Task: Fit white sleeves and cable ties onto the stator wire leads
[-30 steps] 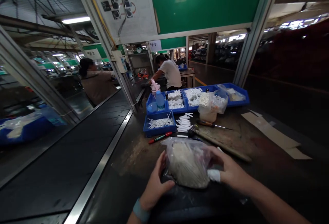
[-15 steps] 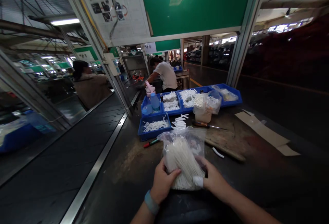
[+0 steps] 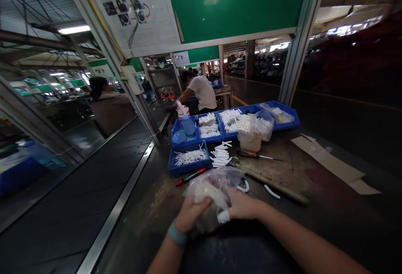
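Between my hands, close to the table's front edge, is a clear plastic bag (image 3: 210,194) holding a bundle of thin white sticks or ties, blurred by motion. My left hand (image 3: 191,213) grips the bag's left side, thumb across the front. My right hand (image 3: 235,205), with white tape round a finger, grasps its right upper part; some fingertips are hidden behind the plastic. Just beyond lie a red-and-green marker (image 3: 190,177) and a small heap of short white tubes (image 3: 220,154). A curved white piece (image 3: 244,186) rests beside my right hand.
Blue bins (image 3: 224,133) with white tubes and bottles line the back; a blue tray (image 3: 171,166) holds thin white strips. A screwdriver (image 3: 251,154), a long worn wooden piece (image 3: 282,186) and cardboard strips (image 3: 326,161) lie right. A conveyor (image 3: 103,182) runs left; two people are beyond.
The bag has tipped and shifted slightly left, its sticks now bunched and blurred. My right hand has moved up and left along it, uncovering the marker and the curved white piece.
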The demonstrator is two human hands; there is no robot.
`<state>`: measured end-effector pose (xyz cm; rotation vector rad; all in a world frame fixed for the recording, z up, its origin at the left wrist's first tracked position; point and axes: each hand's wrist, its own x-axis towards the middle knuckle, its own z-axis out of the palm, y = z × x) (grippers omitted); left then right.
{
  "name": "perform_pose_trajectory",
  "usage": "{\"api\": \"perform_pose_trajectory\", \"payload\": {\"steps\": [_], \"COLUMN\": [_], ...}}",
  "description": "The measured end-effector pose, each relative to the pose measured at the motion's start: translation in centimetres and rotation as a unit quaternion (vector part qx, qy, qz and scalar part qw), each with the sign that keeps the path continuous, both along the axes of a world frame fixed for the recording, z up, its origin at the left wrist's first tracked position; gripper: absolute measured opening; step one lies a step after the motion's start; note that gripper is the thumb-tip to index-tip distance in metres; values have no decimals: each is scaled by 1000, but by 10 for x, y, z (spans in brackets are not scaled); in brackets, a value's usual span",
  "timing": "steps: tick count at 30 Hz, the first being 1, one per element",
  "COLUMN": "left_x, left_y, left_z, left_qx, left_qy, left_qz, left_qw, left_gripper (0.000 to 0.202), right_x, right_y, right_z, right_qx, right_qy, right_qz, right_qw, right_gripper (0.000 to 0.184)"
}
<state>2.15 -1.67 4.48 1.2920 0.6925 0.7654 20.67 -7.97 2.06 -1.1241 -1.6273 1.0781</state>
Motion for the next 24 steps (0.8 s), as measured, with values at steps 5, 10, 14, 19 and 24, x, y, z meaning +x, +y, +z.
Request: {"api": "perform_pose_trajectory", "payload": {"steps": [5, 10, 14, 19, 24], "left_x": [19, 2, 8, 28, 31], "left_y": [11, 15, 9, -5, -9], "left_z": [-32, -32, -20, -25, -26], "left_qx": [-54, -28, -18, -112, -165], "left_qy": [-41, -43, 10, -70, -127], "left_qz": [146, 44, -17, 49, 54], "left_qw": [987, 998, 1000, 990, 977], "left_gripper": [70, 74, 64, 50, 51], "right_x": [-11, -9, -5, 7, 14], "right_y": [14, 12, 10, 10, 10], "right_z": [-22, -31, -31, -30, -27], "right_qx": [33, 45, 5, -71, -88], "right_qy": [9, 69, 137, 131, 114], "right_qz": [-129, -136, -173, -194, -216], "right_qw": [991, 987, 975, 970, 966], "right_gripper": [63, 53, 55, 63, 66]}}
